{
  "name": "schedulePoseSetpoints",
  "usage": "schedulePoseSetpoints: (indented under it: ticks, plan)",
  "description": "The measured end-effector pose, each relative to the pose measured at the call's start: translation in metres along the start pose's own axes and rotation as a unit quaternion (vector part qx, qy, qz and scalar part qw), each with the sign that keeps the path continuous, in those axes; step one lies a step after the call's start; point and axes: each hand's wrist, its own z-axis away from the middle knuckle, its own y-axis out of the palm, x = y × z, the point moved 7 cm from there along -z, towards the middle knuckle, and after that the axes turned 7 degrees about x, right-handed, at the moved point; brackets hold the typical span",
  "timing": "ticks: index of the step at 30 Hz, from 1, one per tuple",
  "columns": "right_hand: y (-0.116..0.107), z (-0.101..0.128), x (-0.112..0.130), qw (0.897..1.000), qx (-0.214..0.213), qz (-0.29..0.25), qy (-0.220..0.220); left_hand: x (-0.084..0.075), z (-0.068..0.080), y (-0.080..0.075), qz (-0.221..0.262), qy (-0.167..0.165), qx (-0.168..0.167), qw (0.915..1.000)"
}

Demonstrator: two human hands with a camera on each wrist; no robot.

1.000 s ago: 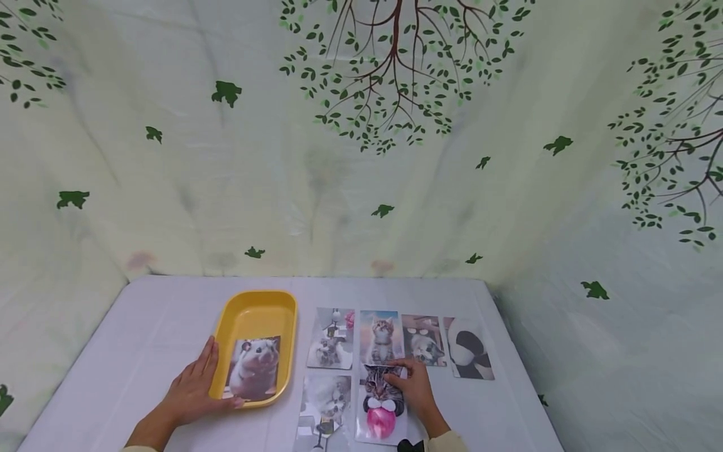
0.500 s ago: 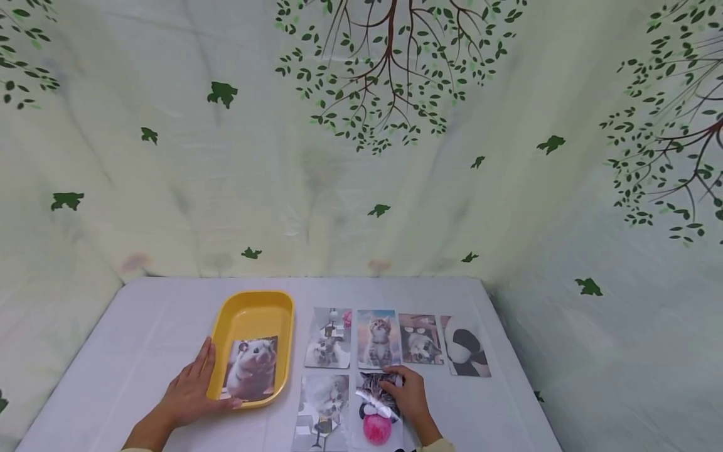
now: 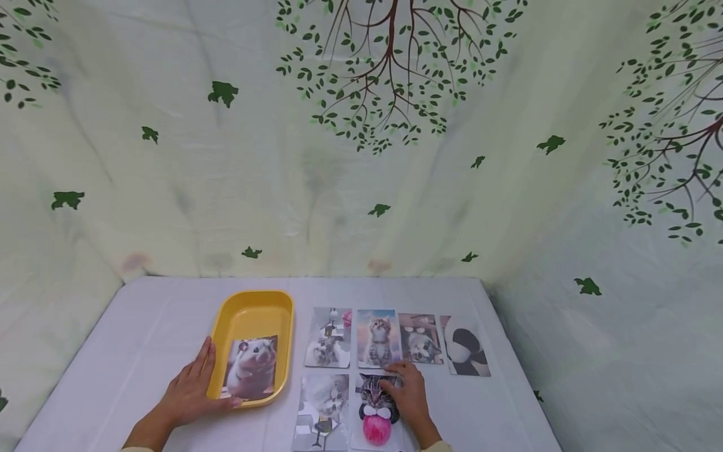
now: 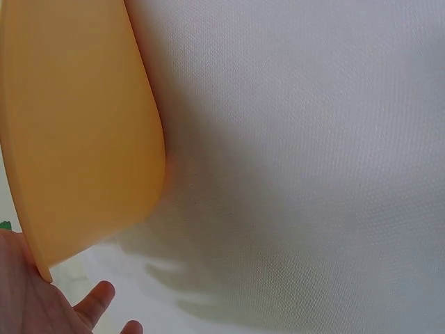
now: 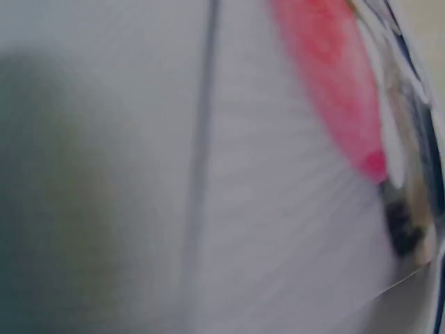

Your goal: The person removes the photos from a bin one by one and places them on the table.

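Note:
A yellow tray [image 3: 254, 309] lies on the white table with a hamster photo [image 3: 252, 367] in its near end. My left hand [image 3: 189, 389] holds the tray's near left rim, thumb along the front edge; the left wrist view shows the tray's outer wall [image 4: 76, 132] against my palm. My right hand [image 3: 408, 392] rests with straight fingers on the right side of a tabby cat photo [image 3: 374, 411] with a pink ball. The right wrist view is a blur with that photo's pink patch [image 5: 327, 76].
Several more animal photos lie flat to the right of the tray: a kitten photo [image 3: 378, 339], a grey one [image 3: 329, 338], a sunglasses cat [image 3: 420, 339], a panda [image 3: 464, 355] and a pale one [image 3: 322, 413]. A leaf-print cloth hangs behind.
The tabby cat photo, tilted and partly lifted under my right hand before, now lies flat and straight in the near row. My left hand and the tray have not moved.

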Motion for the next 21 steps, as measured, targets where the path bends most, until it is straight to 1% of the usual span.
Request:
schedulePoseSetpoints:
  ticks: [2,4,6,9,11,13,16,20,21]
  plan:
    - [-0.003,-0.003,0.009,1.0,-0.01,-0.013,-0.024,0.0,0.0,0.0,-0.001,-0.001,0.0,1.0]
    - [-0.004,-0.008,0.022,0.998,-0.008,-0.038,-0.053,0.0,0.0,0.0,-0.003,0.0,-0.002,1.0]
    - [-0.002,-0.016,0.038,0.995,0.006,-0.058,-0.083,0.0,-0.001,0.0,-0.005,-0.001,-0.003,1.0]
    - [0.007,-0.032,0.067,0.989,0.049,-0.089,-0.11,0.001,0.0,0.0,-0.006,0.0,-0.007,1.0]
    - [0.018,-0.045,0.089,0.984,0.076,-0.093,-0.129,0.001,0.0,0.0,-0.004,-0.001,-0.007,1.0]
    - [0.031,-0.056,0.112,0.981,0.11,-0.097,-0.13,0.001,0.0,-0.001,-0.002,0.0,-0.009,1.0]
    - [0.055,-0.072,0.145,0.976,0.15,-0.072,-0.143,0.001,0.0,-0.001,0.002,-0.002,-0.008,1.0]
    - [0.091,-0.087,0.178,0.969,0.201,-0.041,-0.135,0.0,0.0,0.001,0.002,0.001,-0.009,1.0]
    - [0.1,-0.09,0.183,0.969,0.214,-0.036,-0.122,0.0,0.0,0.001,0.003,0.004,-0.01,0.9999]
